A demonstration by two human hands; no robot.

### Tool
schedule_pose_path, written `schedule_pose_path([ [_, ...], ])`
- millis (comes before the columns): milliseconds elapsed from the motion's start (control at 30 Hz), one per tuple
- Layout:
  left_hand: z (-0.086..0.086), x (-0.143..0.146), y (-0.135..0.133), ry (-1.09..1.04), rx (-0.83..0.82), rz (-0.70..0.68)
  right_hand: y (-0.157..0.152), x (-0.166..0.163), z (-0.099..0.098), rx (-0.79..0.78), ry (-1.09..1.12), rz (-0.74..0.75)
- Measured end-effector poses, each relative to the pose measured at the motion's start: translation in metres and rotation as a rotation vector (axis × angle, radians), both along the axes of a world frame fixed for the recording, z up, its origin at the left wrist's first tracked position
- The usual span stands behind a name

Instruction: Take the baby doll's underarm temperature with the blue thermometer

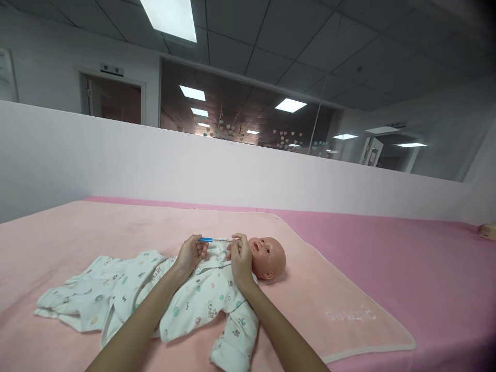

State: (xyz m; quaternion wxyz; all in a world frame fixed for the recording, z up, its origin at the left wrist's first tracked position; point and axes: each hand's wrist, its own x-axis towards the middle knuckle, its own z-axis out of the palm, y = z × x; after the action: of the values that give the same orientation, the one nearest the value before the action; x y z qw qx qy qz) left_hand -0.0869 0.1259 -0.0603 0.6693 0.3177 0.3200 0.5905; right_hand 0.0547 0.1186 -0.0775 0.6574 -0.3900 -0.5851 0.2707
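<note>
A thin clinical thermometer (220, 239) with a blue end lies level between my two hands, above the chest of a baby doll (271, 258). My left hand (191, 254) pinches its blue end, the other fingers curled in. At the clear end, the fingers of my right hand (241, 258) are closed on it beside the doll's chin; the very tip is hidden. The doll lies on its back, head to the right, mouth open. It wears a white printed outfit (201, 299) whose legs stretch out to the left.
Beneath the doll is a peach blanket (329, 289) with pale lettering and a light edge, spread over a pink cover (406, 268). A low white wall (240, 175) runs behind. At the far right edge, part of a skin-toned object (487, 231) shows.
</note>
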Motion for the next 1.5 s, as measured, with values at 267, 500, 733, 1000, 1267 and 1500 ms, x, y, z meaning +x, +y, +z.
schedule_pose_path([
  [267, 0.002, 0.000, -0.002, -0.003, 0.004, -0.006, -0.002, 0.000, 0.002, -0.017, -0.017, 0.004],
  [500, -0.002, -0.001, 0.000, -0.012, 0.019, -0.022, -0.001, -0.001, 0.000, -0.013, -0.024, -0.006],
  [733, -0.003, -0.002, 0.001, 0.008, 0.035, -0.018, -0.001, 0.000, 0.000, -0.001, -0.026, -0.011],
  [1000, -0.010, -0.003, 0.006, 0.035, 0.081, -0.011, -0.002, 0.001, 0.001, -0.007, -0.032, -0.019],
  [1267, -0.009, -0.002, 0.003, 0.054, 0.096, -0.018, -0.007, 0.000, 0.010, 0.004, -0.027, 0.008],
  [1500, -0.004, 0.005, -0.002, 0.308, 0.262, -0.008, -0.057, 0.048, 0.034, 0.224, -0.118, -0.338],
])
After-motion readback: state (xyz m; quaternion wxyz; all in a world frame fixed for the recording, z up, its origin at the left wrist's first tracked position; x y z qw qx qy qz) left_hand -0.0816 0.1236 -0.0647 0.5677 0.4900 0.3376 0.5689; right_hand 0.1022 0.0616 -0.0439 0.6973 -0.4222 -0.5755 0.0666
